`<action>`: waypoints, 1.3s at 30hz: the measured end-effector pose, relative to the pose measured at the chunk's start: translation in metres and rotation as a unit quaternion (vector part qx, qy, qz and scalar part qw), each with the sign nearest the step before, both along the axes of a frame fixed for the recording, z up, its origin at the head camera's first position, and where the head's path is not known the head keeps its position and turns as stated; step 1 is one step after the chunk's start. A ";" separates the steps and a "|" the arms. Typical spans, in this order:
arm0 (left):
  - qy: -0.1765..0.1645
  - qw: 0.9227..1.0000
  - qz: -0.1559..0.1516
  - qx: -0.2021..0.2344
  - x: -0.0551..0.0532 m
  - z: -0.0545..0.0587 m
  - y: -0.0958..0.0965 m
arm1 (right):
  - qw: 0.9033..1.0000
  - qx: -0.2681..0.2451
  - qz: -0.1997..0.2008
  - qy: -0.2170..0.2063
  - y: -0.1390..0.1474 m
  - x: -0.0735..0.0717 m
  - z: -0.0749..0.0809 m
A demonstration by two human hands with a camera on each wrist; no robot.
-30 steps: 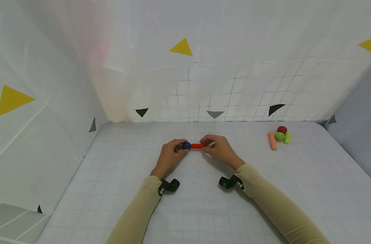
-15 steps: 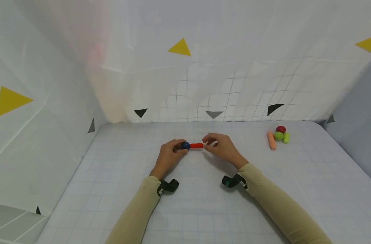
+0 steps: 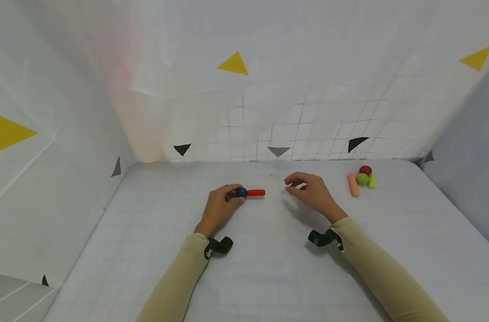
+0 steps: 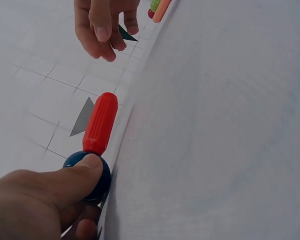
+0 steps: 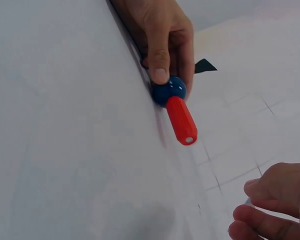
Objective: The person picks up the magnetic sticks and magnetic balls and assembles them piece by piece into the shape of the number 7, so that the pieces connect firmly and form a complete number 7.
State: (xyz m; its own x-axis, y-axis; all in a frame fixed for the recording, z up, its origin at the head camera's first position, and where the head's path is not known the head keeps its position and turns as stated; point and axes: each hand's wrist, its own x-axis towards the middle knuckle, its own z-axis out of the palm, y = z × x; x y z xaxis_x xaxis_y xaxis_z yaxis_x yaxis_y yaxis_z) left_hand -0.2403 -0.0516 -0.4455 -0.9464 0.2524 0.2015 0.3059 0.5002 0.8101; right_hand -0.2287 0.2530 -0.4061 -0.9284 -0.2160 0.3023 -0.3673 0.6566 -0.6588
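One blue ball [image 3: 242,192] is pinched between thumb and fingers of the left hand [image 3: 219,206] over the far half of the white table [image 3: 268,277], with a red rod [image 3: 256,192] set end-on against it and pointed toward the right hand [image 3: 314,192]. That right hand is held apart from the rod's free end, thumb and fingertips parted. Farther right, an orange stick [image 3: 353,184], a green ball [image 3: 362,179], a dark red ball [image 3: 365,170] and a yellow-green stick [image 3: 372,181] are clustered.
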 end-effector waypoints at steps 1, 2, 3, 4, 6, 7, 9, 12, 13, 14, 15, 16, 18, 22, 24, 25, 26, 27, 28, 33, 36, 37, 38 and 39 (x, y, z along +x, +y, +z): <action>-0.002 1.000 0.001 0.001 0.000 0.000 0.000 | 1.000 0.002 -0.005 0.003 0.003 0.000 0.001; -0.003 1.000 0.001 0.003 0.000 0.000 0.000 | 1.000 0.003 -0.008 0.005 0.005 0.000 0.002; -0.004 1.000 0.002 0.005 0.001 0.000 0.000 | 1.000 0.003 -0.010 0.007 0.007 0.001 0.003; -0.004 1.000 0.002 0.006 0.001 0.000 0.000 | 1.000 0.002 -0.012 0.009 0.009 0.001 0.004; -0.006 1.000 0.004 0.008 0.001 0.000 0.000 | 1.000 -0.001 -0.014 0.014 0.013 0.001 0.007; -0.006 1.000 0.004 0.009 0.001 0.000 0.000 | 1.000 -0.003 -0.015 0.017 0.015 0.002 0.008; -0.007 1.000 0.003 0.008 0.001 0.000 0.000 | 0.999 -0.007 -0.019 0.025 0.018 0.002 0.011; -0.012 1.000 0.004 0.011 0.000 0.000 0.000 | 0.999 -0.010 -0.026 0.030 0.022 0.002 0.015; -0.012 1.000 0.004 0.011 0.000 0.000 0.000 | 0.999 -0.010 -0.029 0.030 0.024 0.002 0.017; -0.012 1.000 0.005 0.012 0.000 0.000 0.000 | 0.999 -0.009 -0.033 0.031 0.025 0.002 0.018; -0.012 1.000 0.006 0.012 0.000 0.000 0.000 | 0.999 -0.008 -0.037 0.030 0.028 0.001 0.019; -0.013 1.000 0.006 0.013 0.000 0.000 0.000 | 0.999 -0.007 -0.042 0.031 0.030 0.000 0.021; -0.015 1.000 0.006 0.012 0.000 0.000 0.000 | 0.998 -0.007 -0.052 0.032 0.036 0.000 0.024; -0.021 1.000 0.007 0.010 0.001 0.001 0.000 | 0.997 -0.005 -0.075 0.032 0.048 0.001 0.031; -0.022 1.000 0.009 0.009 0.002 0.001 0.000 | 0.996 -0.003 -0.089 0.032 0.053 0.001 0.033; -0.022 1.000 0.010 0.009 0.002 0.001 0.001 | 0.995 -0.001 -0.095 0.031 0.056 0.001 0.035; -0.023 1.000 0.011 0.009 0.002 0.001 0.001 | 0.994 -0.002 -0.100 0.031 0.058 0.001 0.035; -0.023 1.000 0.011 0.009 0.002 0.001 0.001 | 0.994 -0.002 -0.106 0.032 0.060 0.001 0.036; -0.023 1.000 0.012 0.009 0.002 0.001 0.001 | 0.993 0.000 -0.111 0.034 0.062 0.001 0.037; -0.017 1.000 0.007 0.015 0.002 0.001 0.000 | 0.991 0.004 -0.129 0.046 0.075 0.001 0.041; -0.009 1.000 0.002 0.015 0.002 0.000 -0.002 | 0.990 0.000 -0.136 0.049 0.084 0.002 0.043; -0.007 1.000 0.002 0.014 0.001 -0.001 -0.002 | 0.989 -0.004 -0.138 0.049 0.087 0.003 0.045; -0.004 1.000 0.002 0.013 0.001 -0.001 -0.003 | 0.989 -0.005 -0.141 0.048 0.090 0.003 0.046; -0.002 1.000 0.002 0.012 0.001 -0.002 -0.003 | 0.988 -0.008 -0.144 0.048 0.093 0.004 0.048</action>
